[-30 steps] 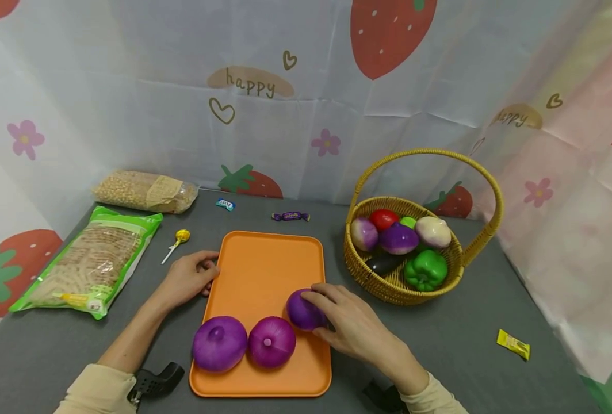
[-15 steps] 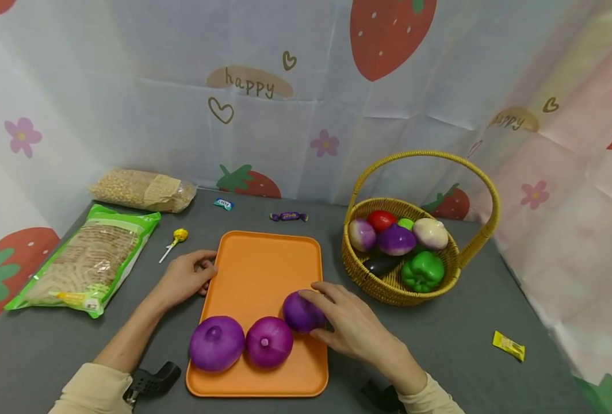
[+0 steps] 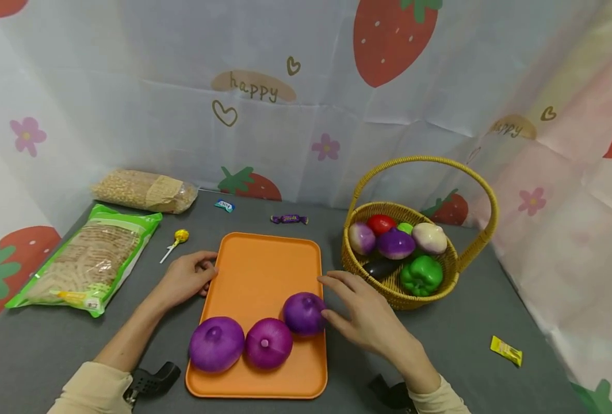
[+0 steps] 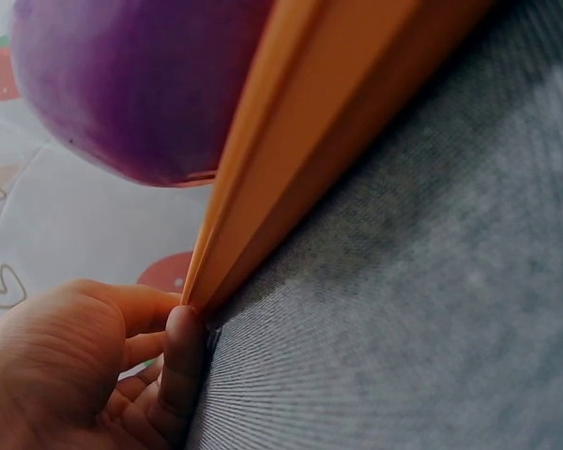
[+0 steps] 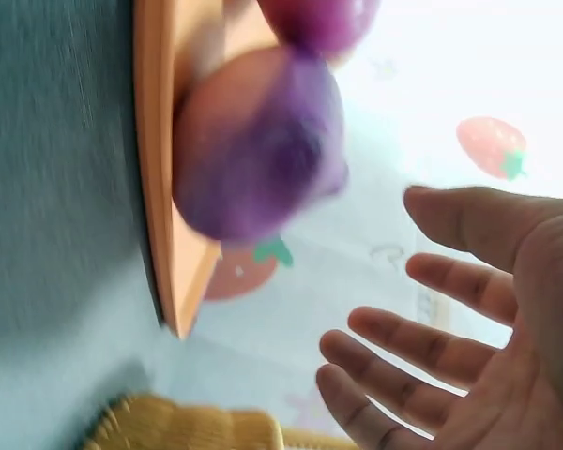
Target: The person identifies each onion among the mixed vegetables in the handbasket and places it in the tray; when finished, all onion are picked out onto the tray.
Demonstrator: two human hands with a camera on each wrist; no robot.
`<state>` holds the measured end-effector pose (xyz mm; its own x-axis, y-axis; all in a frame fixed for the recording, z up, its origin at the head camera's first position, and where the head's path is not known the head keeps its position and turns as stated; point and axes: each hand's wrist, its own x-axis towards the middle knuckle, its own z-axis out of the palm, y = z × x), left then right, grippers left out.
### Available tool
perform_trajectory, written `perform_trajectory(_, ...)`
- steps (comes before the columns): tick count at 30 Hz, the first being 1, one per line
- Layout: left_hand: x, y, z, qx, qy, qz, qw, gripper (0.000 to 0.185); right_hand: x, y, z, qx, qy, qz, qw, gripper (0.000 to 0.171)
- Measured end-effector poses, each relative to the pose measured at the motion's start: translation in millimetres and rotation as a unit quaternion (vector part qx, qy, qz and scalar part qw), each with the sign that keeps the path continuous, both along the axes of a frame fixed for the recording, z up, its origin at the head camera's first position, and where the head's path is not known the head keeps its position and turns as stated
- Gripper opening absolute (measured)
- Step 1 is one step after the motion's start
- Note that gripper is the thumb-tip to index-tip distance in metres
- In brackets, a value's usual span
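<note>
Right wrist view blurs the purple onion, crops the hand.

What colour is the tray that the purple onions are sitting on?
The tray is plain orange; the head view shows it best.

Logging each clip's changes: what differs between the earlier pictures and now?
The right hand has let go of the rightmost purple onion on the orange tray and moved right. That onion, the middle onion, the left onion and the wicker basket stay put, as does the left hand at the tray's left edge.
</note>
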<state>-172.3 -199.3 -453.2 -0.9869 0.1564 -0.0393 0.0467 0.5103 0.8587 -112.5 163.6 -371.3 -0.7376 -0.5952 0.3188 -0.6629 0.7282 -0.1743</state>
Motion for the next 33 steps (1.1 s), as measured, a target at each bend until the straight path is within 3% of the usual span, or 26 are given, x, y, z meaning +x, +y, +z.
perform_trajectory(5, -0.2, -0.7, 0.4, 0.003, -0.002, 0.005, 1.0, 0.046, -10.8, 17.6, 15.3, -0.019, 0.025, -0.023, 0.999, 0.051)
perform_trajectory(10, 0.5, -3.4, 2.9, -0.002, 0.003, 0.004, 1.0, 0.046, -36.4, 40.2, 24.7, -0.048, 0.073, -0.048, 0.995, 0.046)
perform_trajectory(17, 0.2, -0.3, 0.4, 0.0, 0.002, -0.004, 1.0, 0.046, -75.5, 84.1, 23.4, -0.04, 0.095, -0.145, 0.984, 0.051)
perform_trajectory(21, -0.4, 0.4, -1.8, -0.002, 0.003, -0.002, 1.0, 0.045, -86.4, 105.7, 23.5, -0.009, 0.054, -0.218, 0.974, 0.056)
perform_trajectory(25, -1.4, -0.3, -2.4, -0.004, 0.002, -0.002, 1.0, 0.045, -94.3, 119.3, 27.3, 0.026, -0.037, -0.274, 0.961, 0.065)
perform_trajectory(29, -1.1, 0.2, -1.6, 0.001, 0.003, -0.005, 1.0, 0.046, -101.5, 127.1, 27.6, 0.043, -0.116, -0.296, 0.947, 0.071)
perform_trajectory(33, 0.4, 0.9, 0.3, 0.007, -0.001, -0.004, 1.0, 0.046, -106.0, 132.3, 24.5, 0.041, -0.146, -0.3, 0.942, 0.071)
